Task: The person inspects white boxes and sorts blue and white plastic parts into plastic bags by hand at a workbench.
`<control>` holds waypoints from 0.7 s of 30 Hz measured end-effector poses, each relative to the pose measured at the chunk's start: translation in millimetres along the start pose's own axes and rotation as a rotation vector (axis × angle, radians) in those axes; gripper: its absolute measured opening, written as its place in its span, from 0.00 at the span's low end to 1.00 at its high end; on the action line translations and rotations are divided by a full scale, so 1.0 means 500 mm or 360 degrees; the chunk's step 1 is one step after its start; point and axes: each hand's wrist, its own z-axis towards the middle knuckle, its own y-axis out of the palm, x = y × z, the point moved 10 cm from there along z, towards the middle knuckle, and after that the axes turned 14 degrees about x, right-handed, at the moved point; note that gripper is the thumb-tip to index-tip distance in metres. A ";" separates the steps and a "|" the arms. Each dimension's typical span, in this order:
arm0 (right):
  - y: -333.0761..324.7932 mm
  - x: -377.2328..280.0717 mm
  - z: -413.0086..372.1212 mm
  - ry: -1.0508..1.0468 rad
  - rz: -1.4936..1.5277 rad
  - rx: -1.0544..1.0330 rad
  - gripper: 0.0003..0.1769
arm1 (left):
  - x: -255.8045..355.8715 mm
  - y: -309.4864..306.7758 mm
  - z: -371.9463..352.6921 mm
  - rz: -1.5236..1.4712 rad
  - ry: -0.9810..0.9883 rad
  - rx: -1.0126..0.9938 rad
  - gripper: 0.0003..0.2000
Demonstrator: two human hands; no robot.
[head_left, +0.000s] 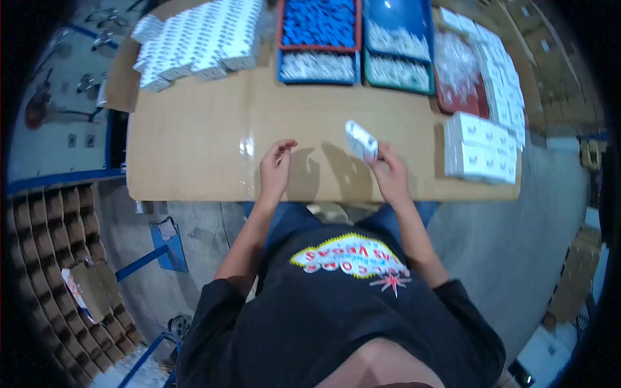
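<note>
In my right hand [388,169] is a small white box [360,140], gripped at its lower right end and held tilted above the cardboard-covered table [207,139]. My left hand [278,167] is raised over the table to the left, apart from the box, with its fingers loosely curved and nothing visible in them. To the right of my right hand stands a stack of similar white boxes [480,149]. Both hands cast shadows on the cardboard.
Many white boxes [200,42] stand at the back left. Along the back are a red tray of blue pieces [319,24], a blue tray [396,11], a green tray of small clear-white pieces [398,73] and a red tray with clear plastic bags [458,64]. Cardboard dividers [55,226] lie lower left.
</note>
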 end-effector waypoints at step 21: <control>0.491 -0.309 0.357 -0.0550 -0.0018 -0.0535 0.18 | 0.128 -0.302 0.170 0.1576 0.0916 0.1058 0.17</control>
